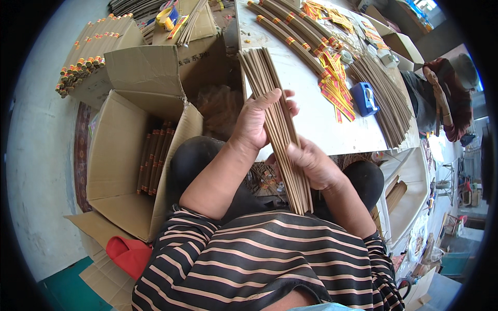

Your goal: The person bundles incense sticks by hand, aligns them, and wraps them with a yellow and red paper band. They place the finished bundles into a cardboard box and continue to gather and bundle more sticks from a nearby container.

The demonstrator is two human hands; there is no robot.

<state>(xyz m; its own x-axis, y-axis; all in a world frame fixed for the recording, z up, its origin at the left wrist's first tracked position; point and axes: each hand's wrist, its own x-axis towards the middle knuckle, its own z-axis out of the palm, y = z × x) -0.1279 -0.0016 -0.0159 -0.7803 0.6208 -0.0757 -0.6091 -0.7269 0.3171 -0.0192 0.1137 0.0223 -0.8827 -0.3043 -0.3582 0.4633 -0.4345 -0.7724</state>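
Note:
Between both hands I hold a loose bundle of thin brown incense sticks [277, 124], slanting from the table's edge down toward my lap. My left hand [259, 116] wraps the upper part, thumb across the front. Lower down, my right hand [311, 163] grips the bundle from the right, its thumb on top and its other fingers partly hidden behind. On the white table [321, 137] beyond lie banded incense bundles [293, 39], red and yellow paper labels [337, 85], a blue tape dispenser [364, 99] and a spread of loose sticks [381, 98].
An open cardboard box [122, 140] stands at my left with several banded bundles [155, 160] inside. Behind it, more bundles [98, 44] are stacked high. A red cloth [128, 251] lies by the box. To the right is a white bin [410, 192]. Another person's arm [438, 96] shows at the table's right.

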